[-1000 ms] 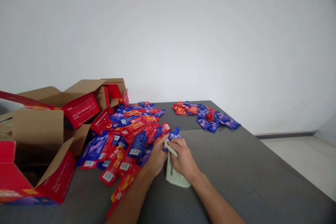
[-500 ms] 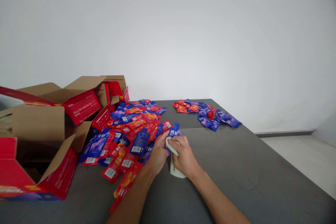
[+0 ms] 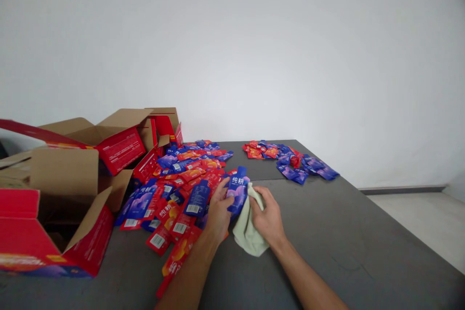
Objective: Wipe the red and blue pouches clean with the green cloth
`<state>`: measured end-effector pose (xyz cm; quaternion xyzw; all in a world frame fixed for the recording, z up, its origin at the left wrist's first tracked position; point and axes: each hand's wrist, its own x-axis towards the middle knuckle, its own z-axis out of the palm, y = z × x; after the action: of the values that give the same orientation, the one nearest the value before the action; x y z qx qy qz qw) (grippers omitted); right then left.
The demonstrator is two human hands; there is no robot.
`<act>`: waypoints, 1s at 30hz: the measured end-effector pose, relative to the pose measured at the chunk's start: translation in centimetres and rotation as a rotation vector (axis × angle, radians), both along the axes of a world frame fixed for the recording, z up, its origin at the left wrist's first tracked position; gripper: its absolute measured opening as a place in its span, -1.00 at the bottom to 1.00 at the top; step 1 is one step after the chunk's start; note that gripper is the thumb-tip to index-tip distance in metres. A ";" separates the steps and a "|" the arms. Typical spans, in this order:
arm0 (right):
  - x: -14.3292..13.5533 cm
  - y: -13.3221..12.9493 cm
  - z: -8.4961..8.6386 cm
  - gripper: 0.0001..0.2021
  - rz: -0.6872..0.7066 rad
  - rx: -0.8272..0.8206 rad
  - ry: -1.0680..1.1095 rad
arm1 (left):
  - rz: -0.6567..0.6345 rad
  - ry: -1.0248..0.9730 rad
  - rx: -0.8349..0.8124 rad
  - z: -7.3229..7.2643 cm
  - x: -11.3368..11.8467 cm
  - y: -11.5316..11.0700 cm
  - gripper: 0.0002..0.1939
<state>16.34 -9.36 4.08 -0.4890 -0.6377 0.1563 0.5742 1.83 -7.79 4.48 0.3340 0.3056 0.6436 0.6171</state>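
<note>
Step, as I judge it: wiping down one pouch (image 3: 238,189); I read this as between strokes or near the end of one.

Grip from my end: the left hand (image 3: 219,210) pinches the pouch by its left edge, thumb across the front. The right hand (image 3: 268,213) has the cloth (image 3: 250,235) nipped between thumb and fingers, the rest hanging loose below. Pouch is in front of me, neck up, printed face toward camera, between the heap (image 3: 198,198) on the left and bare table (image 3: 327,232) on the right. Cloth is at its right edge; can't tell if it's pressing there or just alongside.

Next move, my call: keep the left pinch, check the face, then either another pass or turn it over. If it's done, I'd want it set on the pile (image 3: 288,172) at far right. Watch the loose cloth tail for snags.

Versus half a second ago: cloth was bunched over the pouch front under the right hand. Now it's drawn right and hanging wider, with far more print exposed. Pile looks unchanged.
</note>
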 end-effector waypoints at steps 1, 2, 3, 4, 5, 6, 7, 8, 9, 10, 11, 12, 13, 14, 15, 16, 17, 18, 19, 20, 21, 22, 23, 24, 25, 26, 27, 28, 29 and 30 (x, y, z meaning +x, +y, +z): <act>-0.1 -0.1 0.0 -0.82 0.004 -0.007 0.009 | 0.022 0.030 0.006 -0.2 0.0 0.0 -0.33; -0.2 -0.2 0.1 -0.82 0.013 -0.009 0.014 | 0.038 0.073 0.015 -0.5 -0.1 0.1 -0.35; -0.3 -0.2 0.1 -0.82 0.025 -0.005 0.016 | 0.042 0.122 0.023 -0.8 0.0 0.2 -0.39; -0.4 -0.3 0.1 -0.82 0.034 0.003 0.018 | 0.042 0.169 0.025 -1.1 0.0 0.3 -0.44; -0.5 -0.3 0.1 -0.82 0.041 0.014 0.020 | 0.033 0.206 0.022 -1.4 0.1 0.5 -0.49; -0.5 -0.3 0.0 -0.82 0.047 0.025 0.022 | 0.020 0.231 0.018 -1.7 0.3 0.6 -0.53; -0.5 -0.3 0.0 -0.82 0.052 0.039 0.022 | 0.005 0.236 0.013 -1.9 0.5 0.7 -0.56; -0.6 -0.3 -0.1 -0.82 0.060 0.054 0.017 | -0.009 0.215 0.007 -2.1 0.7 0.8 -0.60; -0.7 -0.3 -0.2 -0.81 0.075 0.072 0.004 | -0.018 0.170 -0.001 -2.3 0.9 0.8 -0.63; -0.8 -0.3 -0.3 -0.79 0.101 0.088 -0.022 | -0.022 0.109 -0.014 -2.3 1.2 0.8 -0.64; -0.9 -0.4 -0.5 -0.76 0.136 0.106 -0.058 | -0.025 0.043 -0.028 -2.3 1.4 0.7 -0.64; -1.1 -0.5 -0.6 -0.73 0.172 0.125 -0.101 | -0.024 -0.019 -0.041 -2.2 1.5 0.7 -0.62; -1.3 -0.6 -0.7 -0.70 0.205 0.138 -0.144 | -0.023 -0.072 -0.047 -2.1 1.6 0.6 -0.60; -1.4 -0.6 -0.7 -0.68 0.230 0.146 -0.185 | -0.024 -0.109 -0.050 -2.0 1.7 0.4 -0.59; -1.4 -0.6 -0.8 -0.67 0.237 0.148 -0.215 | -0.033 -0.134 -0.053 -1.8 1.7 0.3 -0.59; -1.3 -0.6 -0.8 -0.66 0.224 0.147 -0.232 | -0.049 -0.152 -0.059 -1.6 1.7 0.2 -0.61; -1.1 -0.4 -0.7 -0.66 0.192 0.143 -0.240 | -0.072 -0.164 -0.069 -1.5 1.7 0.1 -0.62; -0.7 -0.2 -0.7 -0.65 0.147 0.137 -0.244 | -0.101 -0.168 -0.086 -1.4 1.7 -0.1 -0.62; -0.3 0.0 -0.6 -0.65 0.090 0.128 -0.243 | -0.138 -0.161 -0.105 -1.3 1.8 -0.2 -0.62; 0.3 0.3 -0.6 -0.64 0.031 0.123 -0.241 | -0.179 -0.144 -0.121 -1.3 1.9 -0.3 -0.62; 0.8 0.6 -0.5 -0.64 -0.019 0.113 -0.245 | -0.215 -0.124 -0.128 -1.3 2.1 -0.5 -0.61; 1.3 0.8 -0.5 -0.64 -0.060 0.110 -0.250 | -0.244 -0.105 -0.127 -1.4 2.3 -0.6 -0.60; 1.7 1.0 -0.5 -0.64 -0.083 0.112 -0.261 | -0.262 -0.092 -0.121 -1.4 2.5 -0.7 -0.60; 1.9 1.1 -0.5 -0.63 -0.092 0.120 -0.273 | -0.268 -0.086 -0.109 -1.6 2.7 -0.7 -0.59; 1.9 1.1 -0.5 -0.63 -0.084 0.130 -0.288 | -0.263 -0.088 -0.098 -1.7 2.8 -0.7 -0.58; 1.7 1.0 -0.5 -0.62 -0.058 0.139 -0.306 | -0.246 -0.098 -0.089 -1.9 2.8 -0.6 -0.58; 1.4 0.8 -0.5 -0.61 -0.020 0.145 -0.326 | -0.224 -0.113 -0.084 -2.0 2.8 -0.5 -0.59; 1.0 0.6 -0.4 -0.60 0.028 0.147 -0.349 | -0.198 -0.130 -0.078 -2.2 2.7 -0.4 -0.60; 0.7 0.3 -0.2 -0.58 0.078 0.146 -0.378 | -0.171 -0.145 -0.070 -2.3 2.5 -0.2 -0.62; 0.4 0.1 -0.1 -0.56 0.121 0.139 -0.410 | -0.150 -0.148 -0.056 -2.3 2.3 -0.1 -0.64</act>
<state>16.71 -9.29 4.03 -0.4309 -0.7783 0.0436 0.4546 4.16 -7.85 2.16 0.2902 0.2513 0.6095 0.6937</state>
